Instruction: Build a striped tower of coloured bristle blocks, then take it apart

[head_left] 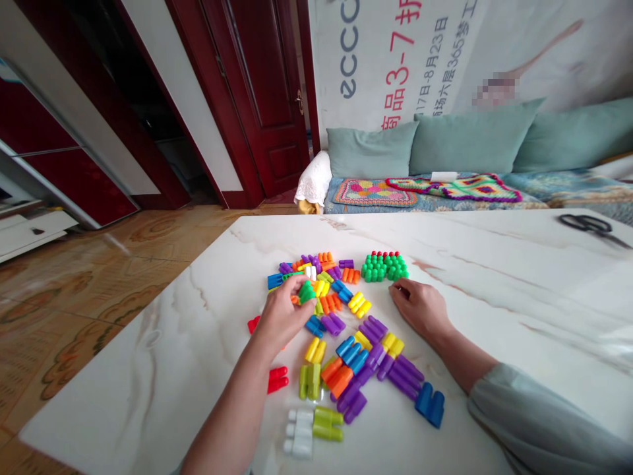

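Head view: a white marble-patterned tabletop (pixel 188 343) stands before a sofa with green cushions (pixel 469 142). The left hand (pixel 287 313) pinches a green plastic peg block (pixel 307 292) between thumb and fingers, above the left part of a multicoloured block pile (pixel 331 303). The right hand (pixel 418 303), fingers curled, rests beside upright green blocks (pixel 384 268); whether it grips anything cannot be told.
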`<state>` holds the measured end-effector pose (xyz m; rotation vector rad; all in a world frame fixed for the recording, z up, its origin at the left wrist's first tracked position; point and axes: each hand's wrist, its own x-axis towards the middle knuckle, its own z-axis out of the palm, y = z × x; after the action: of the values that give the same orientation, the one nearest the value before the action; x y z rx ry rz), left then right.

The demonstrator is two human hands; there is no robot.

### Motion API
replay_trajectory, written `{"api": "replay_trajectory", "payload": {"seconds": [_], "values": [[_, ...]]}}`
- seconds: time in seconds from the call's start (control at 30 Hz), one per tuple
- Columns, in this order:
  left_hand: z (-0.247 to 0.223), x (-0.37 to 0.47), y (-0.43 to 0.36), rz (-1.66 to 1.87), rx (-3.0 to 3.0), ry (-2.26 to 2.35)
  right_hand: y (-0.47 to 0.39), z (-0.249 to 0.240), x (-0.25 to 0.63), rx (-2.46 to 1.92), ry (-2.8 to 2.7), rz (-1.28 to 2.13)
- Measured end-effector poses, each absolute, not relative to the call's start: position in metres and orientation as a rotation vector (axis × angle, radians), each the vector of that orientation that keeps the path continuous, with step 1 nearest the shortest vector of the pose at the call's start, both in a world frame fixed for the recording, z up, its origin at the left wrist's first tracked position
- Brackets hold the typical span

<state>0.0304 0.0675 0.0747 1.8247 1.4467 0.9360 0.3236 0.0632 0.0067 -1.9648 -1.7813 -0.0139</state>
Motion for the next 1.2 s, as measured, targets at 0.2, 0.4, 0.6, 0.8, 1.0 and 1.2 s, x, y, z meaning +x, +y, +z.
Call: {"api": "replay_trajectory", "payload": {"seconds": [0.2, 0.4, 0.6, 0.8, 1.0, 1.2], "values": [[0.057, 0.059, 0.065, 0.974, 1.137, 0.920, 0.062, 0.006, 0.323, -1.861, -1.809, 0.006], [0.037, 0.078, 0.061, 0.954, 1.387, 0.815, 0.052, 0.014, 0.319, -1.320, -2.064, 0.195], [0.036, 0.078, 0.059, 1.039, 1.744, 0.835, 0.046, 0.016, 0.315, -1.021, -2.213, 0.236], [0.039, 0.083, 0.054, 1.123, 1.828, 0.883, 0.043, 0.016, 0.309, -0.885, -2.172, 0.238], [0.039, 0.088, 0.050, 1.097, 1.849, 0.932, 0.039, 0.020, 0.302, -0.786, -2.150, 0.240], [0.041, 0.088, 0.049, 1.042, 1.866, 1.021, 0.052, 0.008, 0.310, -1.202, -1.634, 0.129]]}}
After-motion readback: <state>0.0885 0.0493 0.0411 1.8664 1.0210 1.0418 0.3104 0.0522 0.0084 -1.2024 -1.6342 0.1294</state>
